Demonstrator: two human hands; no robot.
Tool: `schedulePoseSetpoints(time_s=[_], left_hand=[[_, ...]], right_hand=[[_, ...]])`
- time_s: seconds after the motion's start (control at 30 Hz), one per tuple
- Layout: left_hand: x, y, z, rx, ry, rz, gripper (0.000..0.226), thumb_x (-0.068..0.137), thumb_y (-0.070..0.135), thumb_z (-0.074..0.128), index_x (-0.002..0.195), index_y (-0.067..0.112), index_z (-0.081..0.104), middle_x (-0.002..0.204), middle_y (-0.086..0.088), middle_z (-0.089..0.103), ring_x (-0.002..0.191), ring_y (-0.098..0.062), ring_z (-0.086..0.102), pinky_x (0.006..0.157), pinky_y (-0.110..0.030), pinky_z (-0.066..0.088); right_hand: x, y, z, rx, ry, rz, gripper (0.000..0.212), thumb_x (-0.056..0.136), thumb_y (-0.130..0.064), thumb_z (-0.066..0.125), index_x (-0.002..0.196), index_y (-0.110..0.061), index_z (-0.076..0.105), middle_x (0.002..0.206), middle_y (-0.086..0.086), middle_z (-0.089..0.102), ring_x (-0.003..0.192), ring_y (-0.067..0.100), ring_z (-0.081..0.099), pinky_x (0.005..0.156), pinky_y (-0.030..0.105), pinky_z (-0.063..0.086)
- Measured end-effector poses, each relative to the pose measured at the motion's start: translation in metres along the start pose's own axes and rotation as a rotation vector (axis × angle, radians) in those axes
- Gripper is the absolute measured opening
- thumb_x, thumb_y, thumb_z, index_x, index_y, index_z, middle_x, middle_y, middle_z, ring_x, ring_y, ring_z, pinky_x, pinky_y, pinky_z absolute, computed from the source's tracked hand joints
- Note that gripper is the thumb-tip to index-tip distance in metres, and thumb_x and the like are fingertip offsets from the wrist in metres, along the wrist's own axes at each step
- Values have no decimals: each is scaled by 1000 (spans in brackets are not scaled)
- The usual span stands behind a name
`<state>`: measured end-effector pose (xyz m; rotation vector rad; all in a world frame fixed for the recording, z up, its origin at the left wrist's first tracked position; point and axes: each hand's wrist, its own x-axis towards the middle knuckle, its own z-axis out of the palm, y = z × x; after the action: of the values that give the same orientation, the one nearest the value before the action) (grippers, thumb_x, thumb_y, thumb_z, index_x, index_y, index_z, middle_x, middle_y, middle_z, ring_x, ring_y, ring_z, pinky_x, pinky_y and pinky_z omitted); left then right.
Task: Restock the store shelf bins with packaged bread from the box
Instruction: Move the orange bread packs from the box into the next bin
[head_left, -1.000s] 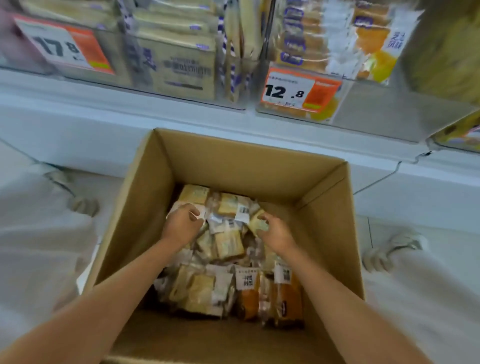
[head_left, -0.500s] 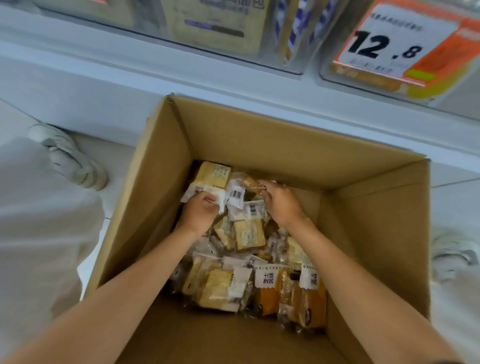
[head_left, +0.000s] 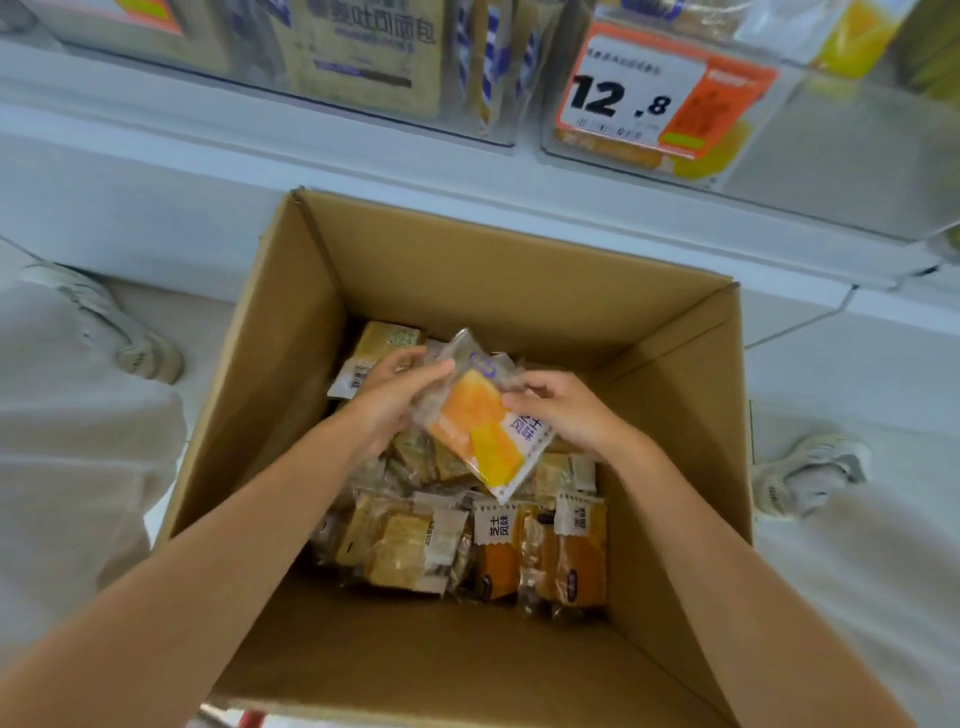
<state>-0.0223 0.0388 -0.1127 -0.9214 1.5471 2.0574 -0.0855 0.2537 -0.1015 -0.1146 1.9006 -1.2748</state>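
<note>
Your left hand (head_left: 395, 405) and right hand (head_left: 561, 410) both hold one orange bread pack (head_left: 483, 431) just above the pile (head_left: 415, 545) inside the box (head_left: 519, 291). Your left fingers curl round its left edge, thumb on top; your right fingers pinch its right edge. The pack sits tilted, its clear end toward the shelf. Above the box, the bins (head_left: 831, 156) hold bread behind a 12.8 tag (head_left: 639, 98).

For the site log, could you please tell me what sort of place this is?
Most likely a grocery shop, at a bread shelf: a price tag reading 12.8 on a clear shelf bin, packaged loaves in the bins, and a cardboard box of wrapped bread packets on the floor.
</note>
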Motion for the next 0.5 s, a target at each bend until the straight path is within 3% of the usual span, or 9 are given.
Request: schedulePoseSetpoints(time_s=[0.1, 0.17, 0.23, 0.3, 0.37, 0.5], left_hand=[[-9, 5, -9, 228, -180, -132, 63, 70, 45, 85, 123, 24, 57, 108, 2, 68, 100, -18, 63, 90, -34, 49], [-10, 0, -14, 289, -238, -183, 53, 74, 44, 78, 115, 15, 61, 105, -1, 72, 102, -19, 64, 95, -36, 46], [-4, -10, -21, 167, -102, -176, 69, 74, 47, 79, 129, 13, 55, 116, -2, 71, 114, -21, 63, 110, -48, 37], [2, -18, -27, -14, 100, -88, 67, 79, 42, 78, 132, 21, 44, 116, 0, 68, 120, -25, 60, 113, -53, 33], [11, -28, -34, -106, 242, -69, 64, 82, 38, 75, 135, 18, 46, 118, -5, 68, 116, -26, 62, 109, -49, 39], [18, -45, -41, -76, 333, -99, 45, 86, 34, 72, 124, 15, 58, 116, -9, 70, 107, -27, 66, 98, -44, 49]], right_hand=[[-3, -13, 1, -198, -149, -17, 18, 88, -29, 72, 106, -28, 72, 107, -11, 70, 98, 0, 65, 86, 19, 50], [2, -9, 1, -16, -44, -13, 20, 87, -35, 71, 106, -29, 72, 108, -8, 72, 102, 4, 65, 91, 21, 51], [10, 6, -3, 147, 158, 23, 25, 88, -35, 70, 111, -27, 70, 112, -4, 71, 110, 12, 64, 96, 29, 51], [24, 32, -10, 58, 290, 63, 33, 88, -27, 71, 120, -22, 65, 120, -3, 65, 115, 14, 59, 89, 22, 49], [40, 62, -11, -105, 294, 109, 43, 88, -23, 73, 129, -19, 60, 133, -1, 56, 125, 15, 51, 88, 21, 42], [76, 122, -2, -370, 204, 166, 70, 82, -28, 78, 143, -25, 46, 159, 2, 26, 148, 22, 20, 116, 35, 27]])
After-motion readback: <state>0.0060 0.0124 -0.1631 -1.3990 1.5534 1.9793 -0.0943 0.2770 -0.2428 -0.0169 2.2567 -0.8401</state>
